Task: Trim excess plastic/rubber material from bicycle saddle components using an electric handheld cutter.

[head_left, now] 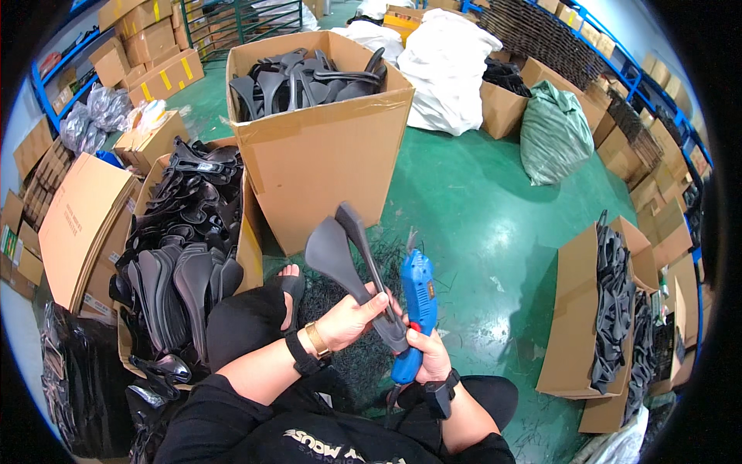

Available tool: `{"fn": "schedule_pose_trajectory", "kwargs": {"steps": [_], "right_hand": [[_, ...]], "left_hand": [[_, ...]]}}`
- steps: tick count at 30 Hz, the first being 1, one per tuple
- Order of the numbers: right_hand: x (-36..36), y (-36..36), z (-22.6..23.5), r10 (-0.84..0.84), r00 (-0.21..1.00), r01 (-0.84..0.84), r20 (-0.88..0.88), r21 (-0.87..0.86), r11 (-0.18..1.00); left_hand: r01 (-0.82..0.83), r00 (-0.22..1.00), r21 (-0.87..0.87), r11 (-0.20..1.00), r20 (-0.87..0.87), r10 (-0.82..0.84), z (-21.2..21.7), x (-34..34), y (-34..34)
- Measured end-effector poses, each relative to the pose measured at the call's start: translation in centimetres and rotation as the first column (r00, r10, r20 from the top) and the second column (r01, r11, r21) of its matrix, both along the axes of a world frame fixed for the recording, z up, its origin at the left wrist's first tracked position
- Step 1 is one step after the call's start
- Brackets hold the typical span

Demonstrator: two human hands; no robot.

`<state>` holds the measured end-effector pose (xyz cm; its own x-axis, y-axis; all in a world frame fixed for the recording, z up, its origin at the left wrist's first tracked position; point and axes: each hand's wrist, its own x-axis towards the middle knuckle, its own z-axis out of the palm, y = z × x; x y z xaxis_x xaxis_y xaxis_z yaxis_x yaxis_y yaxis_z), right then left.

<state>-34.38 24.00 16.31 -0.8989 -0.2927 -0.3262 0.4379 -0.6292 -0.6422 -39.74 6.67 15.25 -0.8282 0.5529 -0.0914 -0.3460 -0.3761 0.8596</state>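
Note:
My left hand point(348, 321) is closed on a black bicycle saddle point(331, 254), whose broad end points up and away from me. A second dark blade-like part point(359, 241) rises beside it; I cannot tell whether it belongs to the same saddle. In my right hand point(431, 354) is a blue handheld power cutter point(418, 290) with a thin metal tip pointing upward. The cutter's lower body touches or overlaps the saddle's narrow end, which sits between my hands. My right fingers wrap round the tool's grip, partly hidden behind it.
A box of stacked black saddles point(160, 298) stands at my left knee. Ahead rises a tall carton point(317, 166) full of saddles. Another carton point(568, 325) with black parts is at right. White sacks point(448, 73) and a green sack point(553, 135) lie beyond. Black scraps litter the green floor point(471, 232).

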Motion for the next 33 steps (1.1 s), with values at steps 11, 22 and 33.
{"fn": "schedule_pose_trajectory", "kwargs": {"steps": [11,22,33], "right_hand": [[2.2,2.4,-0.4,0.379,0.903,-0.424,0.204,0.272,0.864],[1.8,2.5,-2.6,0.503,0.843,-0.530,0.189,0.136,0.837],[0.9,1.5,-1.4,0.410,0.885,-0.437,0.222,0.084,0.896]], "left_hand": [[-0.647,0.699,-0.219,0.730,-0.554,0.453,-0.1,-2.3,-3.9],[-0.364,0.918,-0.171,0.916,-0.230,0.322,0.7,-1.8,-4.1],[-0.277,0.947,-0.192,0.942,-0.224,0.232,0.6,-0.7,-3.3]]}}
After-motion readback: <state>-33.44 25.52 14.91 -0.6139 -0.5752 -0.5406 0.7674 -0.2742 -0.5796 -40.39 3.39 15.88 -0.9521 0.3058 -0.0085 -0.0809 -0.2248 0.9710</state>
